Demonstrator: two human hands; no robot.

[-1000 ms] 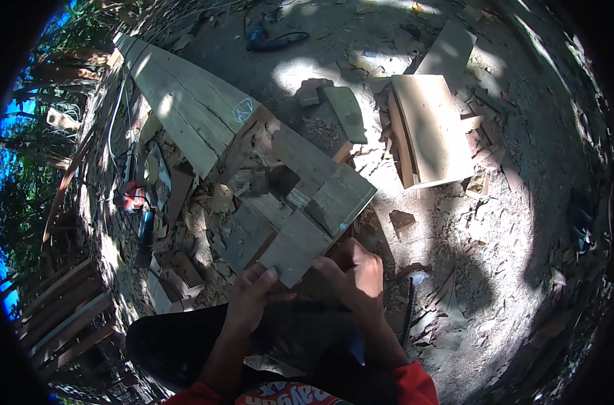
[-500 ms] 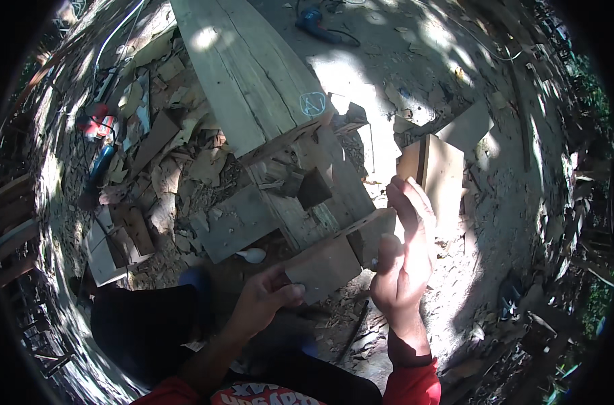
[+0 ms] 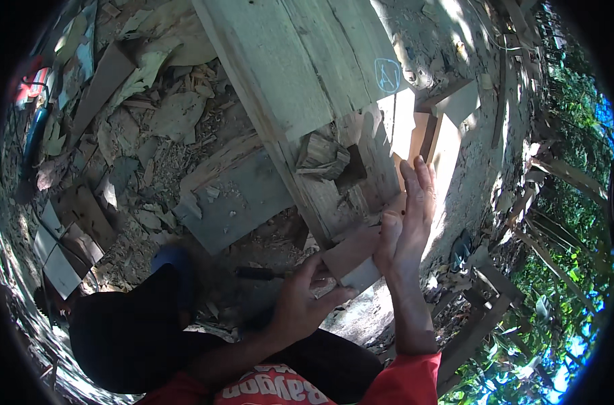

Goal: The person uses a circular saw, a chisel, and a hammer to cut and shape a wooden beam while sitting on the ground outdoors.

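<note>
A short rectangular wooden block [image 3: 353,253] is held over the near end of a large timber piece. My left hand [image 3: 307,300] grips the block's near-left end between thumb and fingers. My right hand [image 3: 408,233] lies along its right side, fingers stretched upward and the palm edge against the wood. Just beyond the block, the timber [image 3: 326,214] has a square dark hole [image 3: 351,169] cut in it, with a rough splintered chunk of wood [image 3: 320,156] beside it. A wide plank [image 3: 293,67] with a blue hand-drawn mark lies across the timber's far part.
A flat grey board [image 3: 243,202] lies left of the timber, among wood chips and bark. A dark-handled tool [image 3: 256,273] is near my left hand. Pale wooden blocks [image 3: 449,142] stand at the right. Offcuts [image 3: 67,246] and a blue-handled tool [image 3: 35,135] lie at the far left.
The view has swung, with the plank appearing nearer and more foliage showing at right. The block is turned more steeply between my hands, and my left hand has come closer to my right.
</note>
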